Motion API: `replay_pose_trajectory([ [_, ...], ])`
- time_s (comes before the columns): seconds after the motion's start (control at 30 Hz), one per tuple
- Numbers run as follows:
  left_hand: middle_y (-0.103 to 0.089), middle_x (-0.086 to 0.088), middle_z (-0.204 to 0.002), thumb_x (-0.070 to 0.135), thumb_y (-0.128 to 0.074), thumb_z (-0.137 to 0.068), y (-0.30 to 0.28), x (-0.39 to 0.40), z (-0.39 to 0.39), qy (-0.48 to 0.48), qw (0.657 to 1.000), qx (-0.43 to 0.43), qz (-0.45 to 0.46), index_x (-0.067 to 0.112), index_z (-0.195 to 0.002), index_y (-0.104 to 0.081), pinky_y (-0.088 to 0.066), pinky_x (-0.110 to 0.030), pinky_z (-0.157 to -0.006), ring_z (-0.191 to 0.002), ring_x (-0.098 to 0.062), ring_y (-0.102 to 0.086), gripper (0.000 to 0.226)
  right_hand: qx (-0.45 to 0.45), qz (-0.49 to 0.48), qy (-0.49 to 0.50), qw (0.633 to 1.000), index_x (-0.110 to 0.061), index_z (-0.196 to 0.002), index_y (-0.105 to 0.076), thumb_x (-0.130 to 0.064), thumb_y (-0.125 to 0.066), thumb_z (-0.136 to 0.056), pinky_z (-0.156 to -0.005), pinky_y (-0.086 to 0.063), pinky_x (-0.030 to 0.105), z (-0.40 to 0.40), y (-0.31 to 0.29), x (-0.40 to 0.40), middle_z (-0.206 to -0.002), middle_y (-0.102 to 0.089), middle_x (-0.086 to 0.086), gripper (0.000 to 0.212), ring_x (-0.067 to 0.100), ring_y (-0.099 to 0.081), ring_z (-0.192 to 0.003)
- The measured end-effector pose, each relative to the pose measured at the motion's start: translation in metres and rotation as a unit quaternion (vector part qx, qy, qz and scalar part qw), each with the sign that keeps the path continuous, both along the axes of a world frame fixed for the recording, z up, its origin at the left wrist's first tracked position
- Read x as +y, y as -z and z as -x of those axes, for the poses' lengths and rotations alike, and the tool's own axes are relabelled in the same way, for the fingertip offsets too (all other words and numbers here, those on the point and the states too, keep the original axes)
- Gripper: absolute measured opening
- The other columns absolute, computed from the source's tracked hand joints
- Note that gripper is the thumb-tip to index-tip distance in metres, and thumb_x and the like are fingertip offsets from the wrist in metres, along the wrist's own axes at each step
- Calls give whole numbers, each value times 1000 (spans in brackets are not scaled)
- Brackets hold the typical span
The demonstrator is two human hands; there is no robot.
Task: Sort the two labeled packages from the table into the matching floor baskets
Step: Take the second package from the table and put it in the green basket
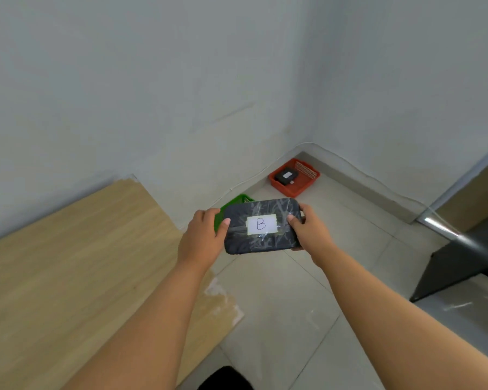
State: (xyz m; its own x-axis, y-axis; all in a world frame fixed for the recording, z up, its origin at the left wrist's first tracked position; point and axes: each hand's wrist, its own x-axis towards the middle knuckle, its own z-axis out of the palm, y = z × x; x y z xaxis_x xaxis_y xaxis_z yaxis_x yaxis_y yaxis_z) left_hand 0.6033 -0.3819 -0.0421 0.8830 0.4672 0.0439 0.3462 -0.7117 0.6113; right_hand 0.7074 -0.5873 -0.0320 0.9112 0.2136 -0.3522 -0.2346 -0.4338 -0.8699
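Observation:
A dark package wrapped in clear tape [261, 225], with a white label reading "B", is held in the air past the table's right edge. My left hand [202, 237] grips its left end and my right hand [307, 230] grips its right end. Directly behind the package, a green basket [237, 200] on the floor is mostly hidden by it. Farther back in the room's corner stands a red basket [295, 177] holding another dark package [285, 175] with a white label that is too small to read.
The wooden table [68, 277] fills the lower left, its right edge next to my left forearm. A white cable [248, 180] runs along the wall base. A black slanted panel with a metal bar [459, 257] stands at the right on the tiled floor.

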Motion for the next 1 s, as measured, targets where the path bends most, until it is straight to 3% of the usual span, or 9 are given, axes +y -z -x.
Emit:
replay_pose_trajectory([
  [0.17,-50,-8,-132,37,-43,-95,21,-3,-65,20,998,38,-56,16,-132,-46,-49,-42,-89,-115,-27,-54,42,9,-1,-4,1000,-27,-137,-38,-28,-46,-99,-64,-61,38,-75,18,-18,-117,-62,7,39,25,-71,-84],
  [0.4,-55,-11,-125,31,-48,-93,56,15,-169,11,986,89,-138,12,-127,-52,-50,-41,-84,-105,-32,-59,40,5,0,-40,999,-25,-130,-44,-26,-47,-98,-71,-62,45,-205,35,1,-109,-65,5,32,25,-69,-86],
  [0.63,-51,-11,-133,26,-50,-91,46,34,-276,-60,987,111,-104,12,-132,-48,-48,-43,-91,-114,-32,-54,44,-22,28,-105,994,-25,-138,-40,-28,-49,-97,-94,-53,48,-328,27,31,-128,-59,7,41,28,-60,-110],
  [0.83,-52,-13,-133,24,-49,-92,49,51,-340,-122,979,131,-94,12,-132,-48,-47,-44,-91,-116,-32,-52,42,-28,12,-161,987,-18,-136,-42,-22,-48,-98,-94,-53,44,-420,25,64,-118,-60,6,40,25,-61,-104],
  [1.0,-53,-11,-130,25,-47,-92,58,60,-385,-200,964,161,-61,16,-130,-50,-47,-44,-91,-117,-30,-52,39,-39,7,-242,969,-16,-134,-44,-20,-47,-98,-82,-52,35,-498,32,103,-116,-62,6,36,24,-61,-98],
])
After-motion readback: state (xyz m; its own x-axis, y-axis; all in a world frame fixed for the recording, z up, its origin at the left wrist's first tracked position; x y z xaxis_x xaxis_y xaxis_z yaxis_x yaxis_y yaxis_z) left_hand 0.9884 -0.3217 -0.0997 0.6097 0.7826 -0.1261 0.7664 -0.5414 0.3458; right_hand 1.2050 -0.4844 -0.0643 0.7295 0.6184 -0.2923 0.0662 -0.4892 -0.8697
